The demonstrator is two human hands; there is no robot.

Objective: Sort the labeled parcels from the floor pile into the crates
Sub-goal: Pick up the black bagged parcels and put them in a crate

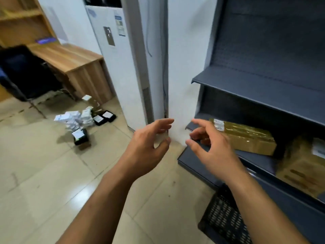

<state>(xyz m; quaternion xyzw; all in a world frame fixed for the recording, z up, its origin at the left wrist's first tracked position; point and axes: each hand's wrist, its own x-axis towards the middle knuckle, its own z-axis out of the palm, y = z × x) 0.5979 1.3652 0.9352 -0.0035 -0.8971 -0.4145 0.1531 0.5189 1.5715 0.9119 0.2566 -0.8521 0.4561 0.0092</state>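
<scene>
A pile of labeled parcels (82, 118), white ones and black ones, lies on the tiled floor to the left of a white standing unit. One black parcel (80, 136) with a white label sits apart at the front of the pile. My left hand (149, 145) and my right hand (209, 145) are both raised in mid-air in the middle of the view, fingers loosely spread, holding nothing. A black perforated crate (223, 219) stands on the floor at the lower right, partly hidden by my right forearm. The pile is well to the left of both hands.
A dark grey shelving unit (255, 81) fills the right side; taped brown cartons (246, 138) lie on its lower shelf. A tall white standing unit (119, 59) and a white wall corner stand ahead. A wooden desk (70, 60) and a black chair (22, 73) are at the left.
</scene>
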